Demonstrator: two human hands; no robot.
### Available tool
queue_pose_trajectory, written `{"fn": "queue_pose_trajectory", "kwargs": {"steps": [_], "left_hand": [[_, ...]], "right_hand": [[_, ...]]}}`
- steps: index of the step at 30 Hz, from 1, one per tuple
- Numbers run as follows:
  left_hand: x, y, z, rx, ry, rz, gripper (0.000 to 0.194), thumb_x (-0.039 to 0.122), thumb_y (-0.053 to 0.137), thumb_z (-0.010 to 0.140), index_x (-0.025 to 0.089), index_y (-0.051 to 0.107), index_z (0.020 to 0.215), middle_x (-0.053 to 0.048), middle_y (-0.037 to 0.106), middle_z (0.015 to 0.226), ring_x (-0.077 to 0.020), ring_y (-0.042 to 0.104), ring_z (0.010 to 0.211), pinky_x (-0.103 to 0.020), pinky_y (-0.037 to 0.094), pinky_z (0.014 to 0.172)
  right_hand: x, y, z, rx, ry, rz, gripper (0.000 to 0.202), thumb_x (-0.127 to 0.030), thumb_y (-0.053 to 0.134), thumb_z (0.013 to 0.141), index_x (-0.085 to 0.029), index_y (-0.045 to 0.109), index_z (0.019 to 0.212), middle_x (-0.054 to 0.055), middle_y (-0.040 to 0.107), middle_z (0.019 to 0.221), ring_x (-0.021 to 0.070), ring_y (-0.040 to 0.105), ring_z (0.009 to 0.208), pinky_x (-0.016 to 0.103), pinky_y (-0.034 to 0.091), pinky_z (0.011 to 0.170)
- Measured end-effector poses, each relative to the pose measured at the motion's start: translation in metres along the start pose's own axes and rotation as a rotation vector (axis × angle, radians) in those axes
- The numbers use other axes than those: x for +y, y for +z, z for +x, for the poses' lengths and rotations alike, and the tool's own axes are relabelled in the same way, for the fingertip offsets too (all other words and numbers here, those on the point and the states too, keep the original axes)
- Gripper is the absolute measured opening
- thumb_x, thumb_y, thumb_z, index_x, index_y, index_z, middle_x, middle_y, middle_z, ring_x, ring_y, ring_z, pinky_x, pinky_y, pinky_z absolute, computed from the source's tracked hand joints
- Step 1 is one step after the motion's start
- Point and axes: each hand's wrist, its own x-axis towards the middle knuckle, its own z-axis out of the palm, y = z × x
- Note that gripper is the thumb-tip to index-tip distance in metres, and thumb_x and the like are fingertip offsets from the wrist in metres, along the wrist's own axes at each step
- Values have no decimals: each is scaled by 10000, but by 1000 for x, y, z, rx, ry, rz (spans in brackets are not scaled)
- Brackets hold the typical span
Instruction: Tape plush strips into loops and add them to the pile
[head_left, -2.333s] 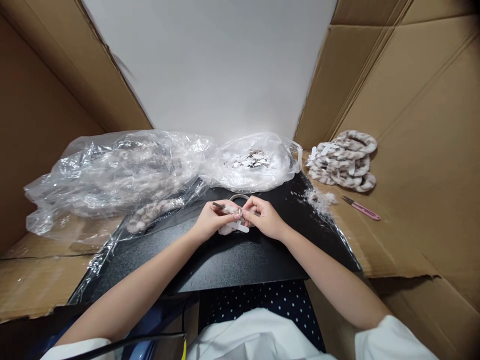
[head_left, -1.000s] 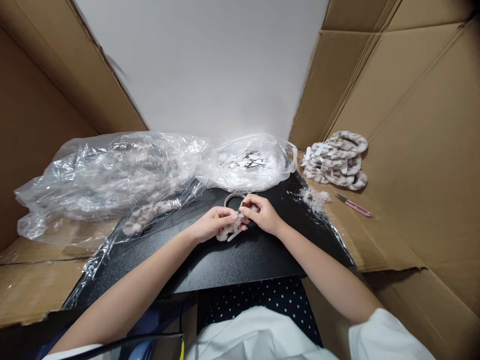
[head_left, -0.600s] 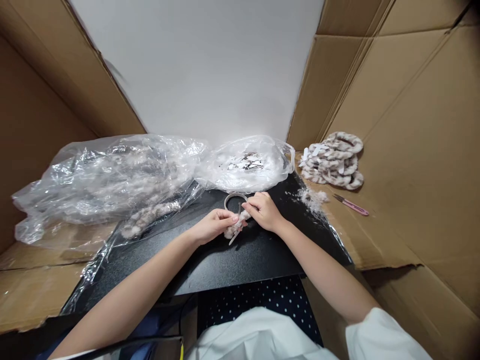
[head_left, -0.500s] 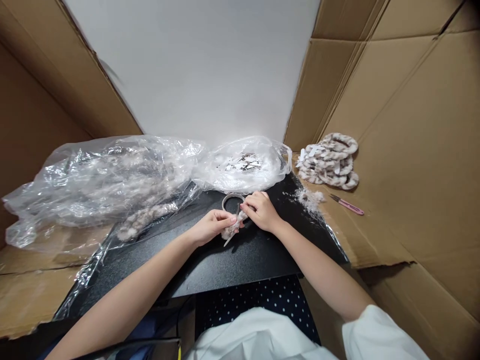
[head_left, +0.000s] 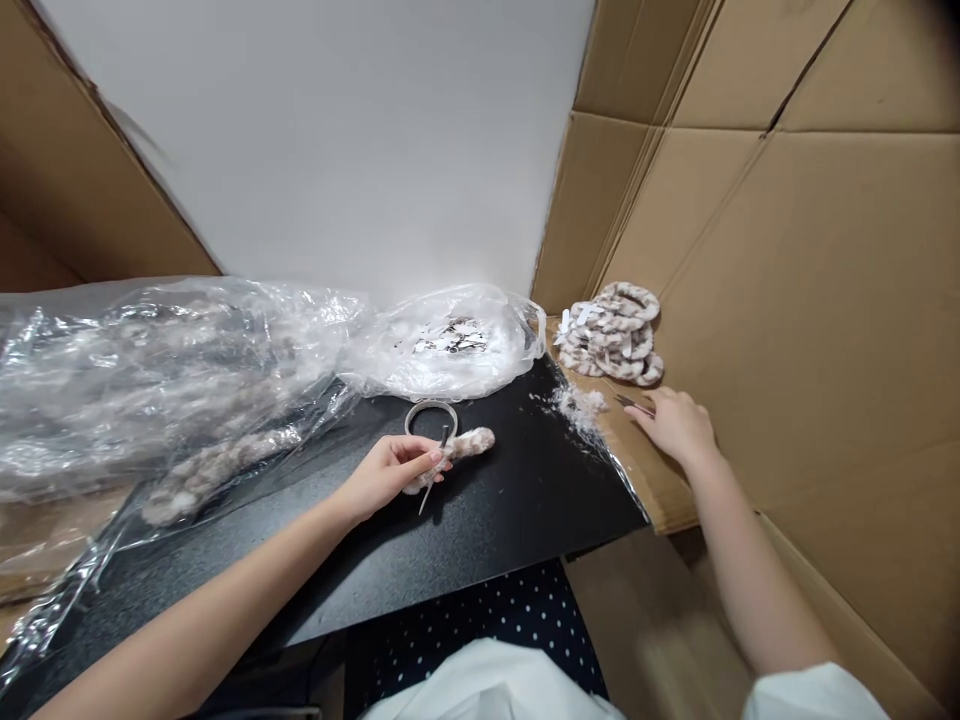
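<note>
In my left hand (head_left: 401, 468), pinched between thumb and fingers, is a fluffy beige-and-white fur strip (head_left: 474, 442). Its free end sticks out to the right above the black table. A thin pale ring (head_left: 431, 406) stands up just beyond these fingers, and a narrow light strip pokes out below them; how they join is hidden by the hand. Over on the cardboard at the right, my right hand (head_left: 679, 425) has its fingers closed on a pair of thread snips (head_left: 634, 406). The blades point left and the hand covers the handle.
White fluff (head_left: 579, 405) lies at the table's right edge. Behind it, several fluffy rings with white tags (head_left: 611, 335) are piled up. A clear bag of fur strips (head_left: 172, 390) and a plastic bag of small items (head_left: 457, 345) stand at the back. Cardboard walls (head_left: 810, 300) flank the table.
My right hand has let go of the fur strip and moved right onto the snips. My left hand still holds the strip. The view has turned to the right.
</note>
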Motion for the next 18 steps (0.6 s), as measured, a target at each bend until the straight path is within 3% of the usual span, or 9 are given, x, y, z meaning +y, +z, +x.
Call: {"fn": "queue_pose_trajectory", "kwargs": {"steps": [3, 6, 12, 16, 18], "left_hand": [[10, 5, 5, 30, 65, 139, 317, 458, 725, 715, 144, 716, 761, -57, 706, 698, -130, 622, 603, -206, 465, 542], [18, 16, 11, 107, 168, 321, 277, 413, 674, 744, 139, 709, 732, -46, 680, 661, -125, 587, 565, -210, 443, 520], [16, 43, 26, 217, 306, 627, 225, 310, 603, 748, 134, 691, 640, 3, 551, 510, -94, 455, 465, -208, 316, 455], [6, 50, 32, 231, 295, 636, 224, 301, 592, 752, 129, 695, 652, 6, 553, 527, -87, 448, 479, -202, 311, 475], [2, 51, 33, 240, 288, 631, 223, 301, 593, 747, 129, 694, 648, 12, 543, 517, -85, 442, 478, -200, 306, 477]], "right_hand": [[24, 25, 1, -74, -43, -117, 355, -443, 471, 937, -156, 655, 1037, 135, 651, 1102, 292, 567, 1024, 365, 401, 760], [26, 41, 6, -72, -120, -148, 300, -338, 420, 972, -135, 637, 1004, 138, 643, 1056, 257, 572, 993, 340, 406, 746], [24, 47, 17, -65, -96, -98, 292, -233, 339, 978, -119, 600, 914, 181, 640, 1018, 278, 584, 954, 361, 414, 757], [6, 29, 4, 21, 89, 282, 260, -250, 314, 972, -133, 545, 1000, 151, 669, 867, 231, 615, 747, 339, 430, 687], [-25, 21, -14, 47, 13, 654, 272, -303, 279, 984, -170, 516, 990, 80, 656, 773, 179, 587, 630, 301, 435, 638]]}}
